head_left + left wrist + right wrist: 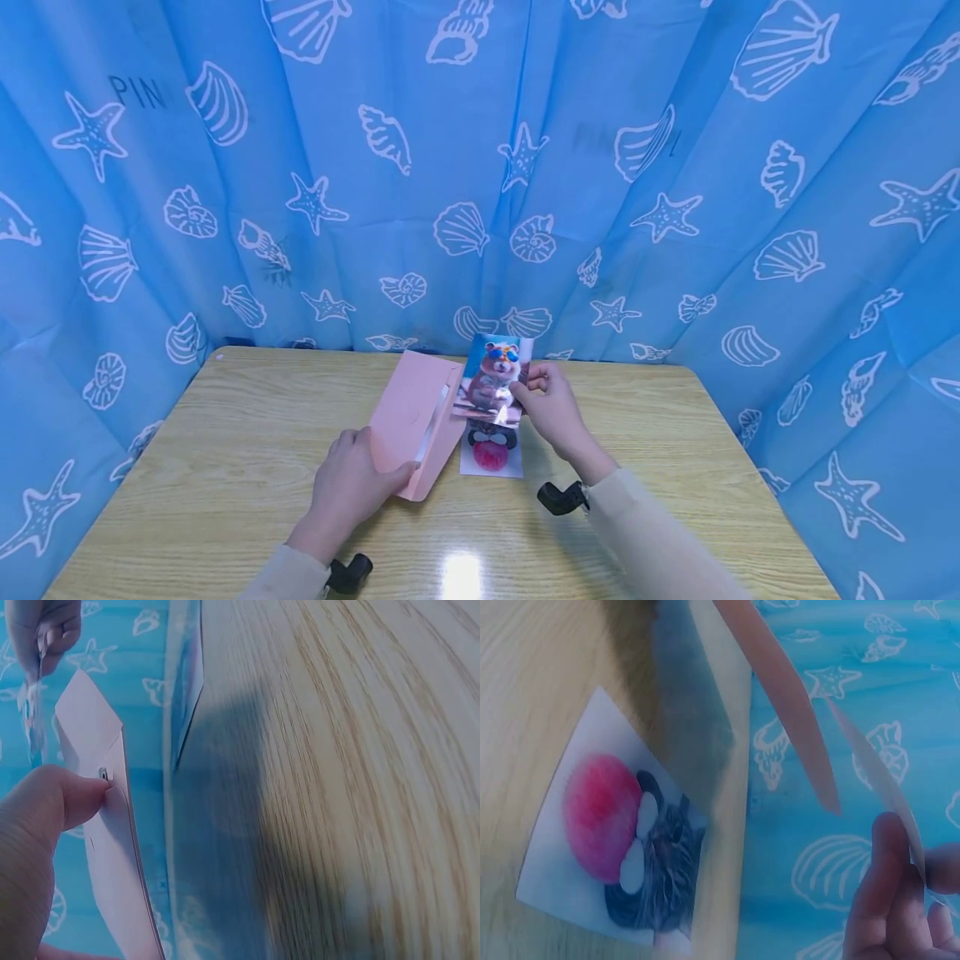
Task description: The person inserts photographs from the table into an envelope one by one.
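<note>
My left hand [351,477] grips a pink envelope [408,408] by its lower end, with its flap side turned to the right. In the left wrist view the thumb [79,796] presses on the envelope [112,847] near its opening. A glossy photo card [491,379] of a hamster in sunglasses is pinched at its right edge by my right hand [553,408]. The card's left edge overlaps the envelope in the head view. Seen from the right wrist, the card [877,769] is nearly edge-on between thumb and fingers, beside the envelope [791,697].
A second photo card [491,454], showing a cat with a pink ball, lies flat on the wooden table [255,467] below the held card. Behind the table's far edge hangs a blue curtain [420,275] with white shells and starfish.
</note>
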Available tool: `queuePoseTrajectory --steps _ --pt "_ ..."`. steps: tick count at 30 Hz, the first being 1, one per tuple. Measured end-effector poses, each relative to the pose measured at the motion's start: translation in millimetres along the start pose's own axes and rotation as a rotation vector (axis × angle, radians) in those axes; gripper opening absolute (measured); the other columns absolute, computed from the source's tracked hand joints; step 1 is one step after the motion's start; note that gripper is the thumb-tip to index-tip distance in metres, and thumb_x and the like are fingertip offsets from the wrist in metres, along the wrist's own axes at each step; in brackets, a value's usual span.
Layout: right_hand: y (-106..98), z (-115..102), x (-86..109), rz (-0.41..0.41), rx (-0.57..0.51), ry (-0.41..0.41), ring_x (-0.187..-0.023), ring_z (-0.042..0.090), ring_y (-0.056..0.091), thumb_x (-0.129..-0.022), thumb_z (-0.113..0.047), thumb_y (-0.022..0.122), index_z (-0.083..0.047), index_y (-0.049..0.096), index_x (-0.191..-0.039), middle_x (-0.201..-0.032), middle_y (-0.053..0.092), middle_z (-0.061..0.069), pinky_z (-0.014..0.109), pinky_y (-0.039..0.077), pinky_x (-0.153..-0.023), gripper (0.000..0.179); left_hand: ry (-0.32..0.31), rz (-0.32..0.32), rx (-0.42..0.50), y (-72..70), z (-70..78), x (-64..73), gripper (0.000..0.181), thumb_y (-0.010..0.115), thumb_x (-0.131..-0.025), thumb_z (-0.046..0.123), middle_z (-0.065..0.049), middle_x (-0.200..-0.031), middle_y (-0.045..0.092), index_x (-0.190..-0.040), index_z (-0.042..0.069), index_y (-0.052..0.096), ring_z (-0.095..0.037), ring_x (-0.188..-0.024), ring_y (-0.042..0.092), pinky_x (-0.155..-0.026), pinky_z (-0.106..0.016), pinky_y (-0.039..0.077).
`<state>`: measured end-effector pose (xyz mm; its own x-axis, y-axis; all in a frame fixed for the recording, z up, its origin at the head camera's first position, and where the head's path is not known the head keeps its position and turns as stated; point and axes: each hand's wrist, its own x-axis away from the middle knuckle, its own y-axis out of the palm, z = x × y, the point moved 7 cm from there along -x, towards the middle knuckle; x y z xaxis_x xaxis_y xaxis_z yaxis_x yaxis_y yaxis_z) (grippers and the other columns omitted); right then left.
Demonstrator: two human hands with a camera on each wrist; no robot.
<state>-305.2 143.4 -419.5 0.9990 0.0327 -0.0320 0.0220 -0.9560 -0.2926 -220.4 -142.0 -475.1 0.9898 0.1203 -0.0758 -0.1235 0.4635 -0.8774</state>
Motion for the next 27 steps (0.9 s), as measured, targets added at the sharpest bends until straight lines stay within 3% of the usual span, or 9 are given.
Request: queuePoseTrajectory --steps 5,10,17,22,27 --pt "8.1 3.0 1.4 -0.013 0.024 0.007 -0.076 0.028 0.060 -0.093 -0.015 0.064 -0.003 0.046 -0.108 -0.094 0.055 0.015 0.042 0.054 -0.069 0.027 0.010 0.011 -0.012 0.8 0.7 -0.1 0.101 0.070 -0.070 0.067 -0.025 -0.118 0.053 -0.130 -0.011 0.049 -0.036 -0.104 0.053 -0.081 -0.053 0.048" --pt "14.5 4.5 3.8 -0.004 0.033 0.020 -0.074 0.021 0.059 -0.092 -0.015 0.065 -0.003 0.047 -0.107 -0.095 0.054 0.014 0.046 0.054 -0.071 0.026 0.017 0.025 -0.010 0.5 1.1 1.4 0.100 0.070 -0.070 0.067 -0.024 -0.117 0.054 -0.129 -0.011 0.050 -0.036 -0.104 0.053 -0.081 -0.053 0.049" --pt "20.6 3.0 8.5 0.054 0.056 0.007 -0.065 0.017 0.053 -0.090 -0.013 0.065 -0.004 0.047 -0.100 -0.095 0.053 0.013 0.029 0.048 -0.057 0.023 0.019 0.026 -0.014 -0.4 3.1 3.5 0.100 0.070 -0.069 0.068 -0.024 -0.116 0.054 -0.128 -0.010 0.050 -0.035 -0.103 0.052 -0.082 -0.052 0.049" --pt "26.0 2.8 10.7 0.091 0.094 -0.003 -0.071 0.019 0.055 -0.090 -0.014 0.064 -0.005 0.045 -0.097 -0.096 0.051 0.012 0.030 0.048 -0.057 0.022 0.013 0.031 -0.016 -1.0 5.4 3.8 0.100 0.071 -0.069 0.068 -0.024 -0.116 0.054 -0.128 -0.010 0.050 -0.035 -0.103 0.053 -0.082 -0.052 0.049" --pt "35.7 3.3 14.4 0.064 0.118 -0.010 -0.066 0.018 0.052 -0.089 -0.014 0.065 -0.003 0.046 -0.099 -0.089 0.051 0.010 0.029 0.047 -0.055 0.024 0.007 0.041 -0.017 -1.6 6.1 4.2 0.099 0.071 -0.069 0.068 -0.023 -0.113 0.054 -0.127 -0.010 0.051 -0.034 -0.100 0.053 -0.080 -0.051 0.049"
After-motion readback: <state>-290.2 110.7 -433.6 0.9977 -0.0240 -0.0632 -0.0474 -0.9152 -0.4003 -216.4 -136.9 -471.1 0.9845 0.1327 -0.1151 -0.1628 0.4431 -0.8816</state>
